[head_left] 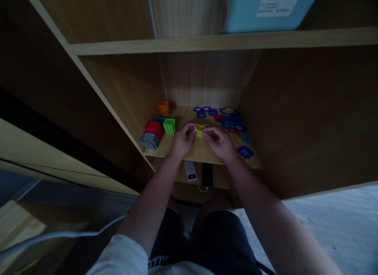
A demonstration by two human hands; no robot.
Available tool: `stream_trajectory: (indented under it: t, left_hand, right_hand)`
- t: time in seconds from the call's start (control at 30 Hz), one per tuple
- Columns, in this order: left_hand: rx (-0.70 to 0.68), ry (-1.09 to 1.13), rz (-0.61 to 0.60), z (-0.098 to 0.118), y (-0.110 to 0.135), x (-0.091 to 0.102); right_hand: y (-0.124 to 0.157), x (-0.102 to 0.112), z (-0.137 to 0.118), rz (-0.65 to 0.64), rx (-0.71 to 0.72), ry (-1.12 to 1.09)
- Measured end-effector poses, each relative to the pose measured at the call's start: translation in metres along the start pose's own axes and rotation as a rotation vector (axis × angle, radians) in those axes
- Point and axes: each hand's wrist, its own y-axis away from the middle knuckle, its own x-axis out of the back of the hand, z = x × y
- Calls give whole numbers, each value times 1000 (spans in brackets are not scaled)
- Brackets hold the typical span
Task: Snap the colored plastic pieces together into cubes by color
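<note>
Between my two hands, above the middle of a wooden shelf (196,151), is a yellow plastic interlocking piece (199,130) with notched edges. The fingers of my left hand (184,139) pinch its left side, and my right hand (217,141) grips its right side. Left of my hands stand sorted stacks of similar pieces: a green stack (169,126), a red stack (154,129), a grey stack (149,141) and an orange stack (164,108). To the right lies a loose heap of mostly blue pieces (232,120), with a few red ones and a yellow one.
Several purple-blue pieces (206,111) lie near the back panel. One blue piece (245,151) is by the front right edge. Below sit a white power bank (190,171) with a cable and a dark flat object (207,175). A light-blue bin (265,15) stands on the upper shelf.
</note>
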Motion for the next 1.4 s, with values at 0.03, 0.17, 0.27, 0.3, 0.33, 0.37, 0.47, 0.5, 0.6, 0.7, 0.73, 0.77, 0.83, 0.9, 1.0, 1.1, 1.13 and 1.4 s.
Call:
stream_trajectory:
  t: [0.03, 0.17, 0.27, 0.3, 0.33, 0.37, 0.47, 0.5, 0.6, 0.7, 0.73, 0.77, 0.83, 0.9, 1.0, 1.1, 1.13, 1.4]
  left_hand:
    - [9, 9, 9, -1, 0, -1]
    - [107, 2, 68, -9, -3, -6]
    - [181, -44, 76, -17, -4, -7]
    - [192, -55, 69, -18, -5, -7]
    - [195, -64, 59, -19, -5, -7]
    - [194, -70, 50, -20, -5, -7]
    - [194, -74, 33, -21, -4, -7]
    - [197, -72, 27, -21, -4, -8]
    - [203, -77, 14, -22, -5, -9]
    - [198, -89, 13, -22, -5, -9]
    - [196, -89, 13, -22, -5, -9]
    - [195, -87, 12, -22, -5, -9]
    - [198, -80, 7, -21, -5, -9]
    - [199, -72, 0, -21, -5, -9]
    - [198, -63, -4, -21, -5, -10]
    - [199, -63, -11, -19, -5, -9]
    - [198, -66, -13, -19, -5, -9]
    - [209, -74, -3, -18, -5, -8]
  right_hand:
    - [0, 0, 2, 8, -17, 3]
    - [-2, -3, 15, 85, -83, 79]
    - [-3, -4, 24, 81, -121, 138]
    - [-4, -5, 27, 70, -128, 147]
    - [-4, -5, 29, 58, -132, 151]
    - [-5, -5, 30, 48, -135, 150]
    - [-6, -7, 32, 34, -125, 146]
    - [-6, -7, 32, 31, -117, 145]
    - [-7, -8, 32, 12, -98, 155]
    - [-8, -8, 32, -11, -83, 169]
    - [-8, -8, 32, -15, -81, 170]
    - [-8, -8, 32, -16, -81, 169]
    - [-9, -9, 32, -15, -84, 165]
    - [-9, -9, 32, -21, -88, 165]
    - [-10, -10, 33, -31, -96, 164]
    - [-10, -10, 32, -34, -94, 162]
    - [-10, -10, 31, -33, -92, 163]
    - [-7, -10, 32, 0, -108, 175]
